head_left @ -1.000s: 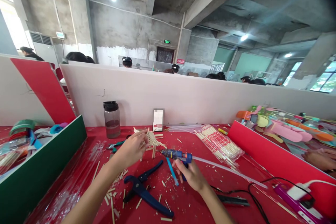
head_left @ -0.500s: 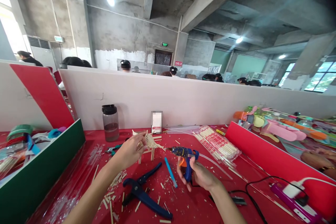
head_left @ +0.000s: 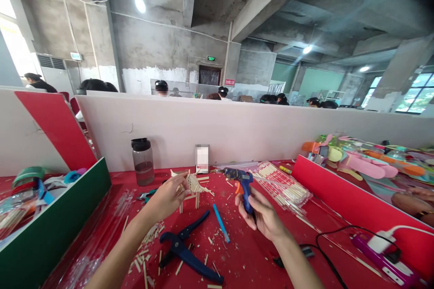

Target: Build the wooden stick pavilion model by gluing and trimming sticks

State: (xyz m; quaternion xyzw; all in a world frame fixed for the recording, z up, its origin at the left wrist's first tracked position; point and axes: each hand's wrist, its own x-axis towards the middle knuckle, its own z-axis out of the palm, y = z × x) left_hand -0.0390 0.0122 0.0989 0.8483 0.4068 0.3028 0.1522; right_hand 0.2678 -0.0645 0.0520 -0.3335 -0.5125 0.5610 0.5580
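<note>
My left hand (head_left: pixel 174 194) is closed on the left part of a small model made of thin wooden sticks (head_left: pixel 195 184), which stands on stick legs on the red table (head_left: pixel 247 262). In my right hand (head_left: pixel 259 210) is a blue glue gun (head_left: pixel 243 183) with an orange trigger, held by its handle. The gun's nozzle points left, up and to the right of the model, apart from it. Below them lie a blue pen-like stick (head_left: pixel 221 223) and a dark blue cutter (head_left: pixel 190 253) with its handles spread.
A water bottle (head_left: pixel 142 162) stands by the white partition (head_left: pixel 237 131). Packed sticks (head_left: pixel 281 185) lie at the right, near a purple power strip (head_left: pixel 383 262). Stick scraps litter the table. Green and red dividers flank it; another person's hand (head_left: pixel 410 201) shows far right.
My right hand has raised the glue gun and drawn its nozzle away from the model's right tip. My left hand stays at the model. The whole view has shifted slightly.
</note>
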